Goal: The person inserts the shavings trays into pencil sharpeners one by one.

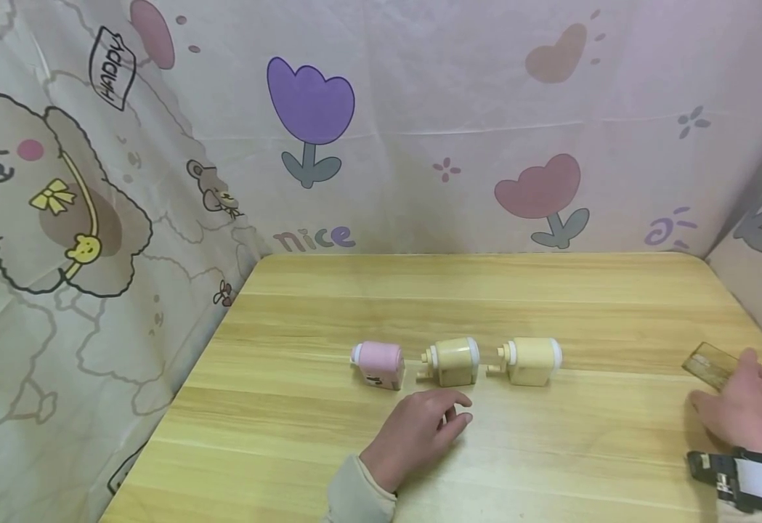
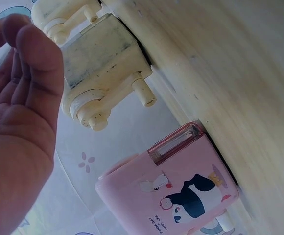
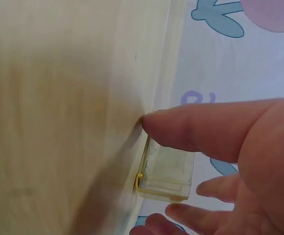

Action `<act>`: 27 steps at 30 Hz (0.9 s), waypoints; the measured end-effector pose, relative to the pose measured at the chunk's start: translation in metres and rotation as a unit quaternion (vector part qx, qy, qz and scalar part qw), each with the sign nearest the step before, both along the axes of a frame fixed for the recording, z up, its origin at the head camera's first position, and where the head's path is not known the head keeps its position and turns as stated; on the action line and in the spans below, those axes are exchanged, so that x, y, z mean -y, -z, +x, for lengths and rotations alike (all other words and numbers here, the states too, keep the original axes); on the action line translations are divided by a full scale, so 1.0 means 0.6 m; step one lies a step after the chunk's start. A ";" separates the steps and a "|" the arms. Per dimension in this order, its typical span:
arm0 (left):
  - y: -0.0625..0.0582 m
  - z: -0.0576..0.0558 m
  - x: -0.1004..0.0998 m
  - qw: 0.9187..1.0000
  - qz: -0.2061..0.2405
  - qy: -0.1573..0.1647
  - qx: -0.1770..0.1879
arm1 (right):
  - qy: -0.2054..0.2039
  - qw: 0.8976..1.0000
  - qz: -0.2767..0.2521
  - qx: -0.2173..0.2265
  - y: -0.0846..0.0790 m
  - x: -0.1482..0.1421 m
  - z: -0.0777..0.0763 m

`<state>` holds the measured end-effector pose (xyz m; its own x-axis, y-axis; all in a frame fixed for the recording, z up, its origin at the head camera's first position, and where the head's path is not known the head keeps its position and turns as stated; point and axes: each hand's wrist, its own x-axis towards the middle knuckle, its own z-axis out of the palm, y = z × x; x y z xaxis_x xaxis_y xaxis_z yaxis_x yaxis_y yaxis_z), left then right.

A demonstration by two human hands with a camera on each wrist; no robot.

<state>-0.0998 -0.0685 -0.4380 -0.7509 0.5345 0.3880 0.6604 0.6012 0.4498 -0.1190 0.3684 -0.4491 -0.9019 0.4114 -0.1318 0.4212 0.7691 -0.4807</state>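
Observation:
In the head view, my left hand (image 1: 423, 432) hovers in front of a row of crank pencil sharpeners, its fingers loosely bent with nothing between them. The pink sharpener (image 1: 381, 365) carries a panda print in the left wrist view. Beside it stand a yellow sharpener (image 1: 457, 362) in the middle and another yellow sharpener (image 1: 534, 361) to the right, their cranks facing left. Far to the right, my right hand (image 1: 750, 407) is over a clear, yellowish shavings drawer (image 1: 707, 363) on the table. Thumb and fingers are spread around the drawer (image 3: 166, 169), whose near part they hide.
The wooden table (image 1: 485, 290) runs back to a printed cloth (image 1: 413, 196); more cloth hangs at both sides. A dark-strapped device (image 1: 747, 483) is on my right wrist.

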 end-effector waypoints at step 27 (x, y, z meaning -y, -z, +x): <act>0.001 -0.001 0.003 1.000 -0.001 0.006 0.000 | -0.031 0.999 0.017 -0.025 0.008 -0.003 -0.004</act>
<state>-0.1007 -0.0702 -0.4384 -0.7453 0.5433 0.3865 0.6666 0.5946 0.4495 -0.1213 0.3703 -0.4540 -0.9310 0.3575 -0.0732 0.3479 0.8091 -0.4737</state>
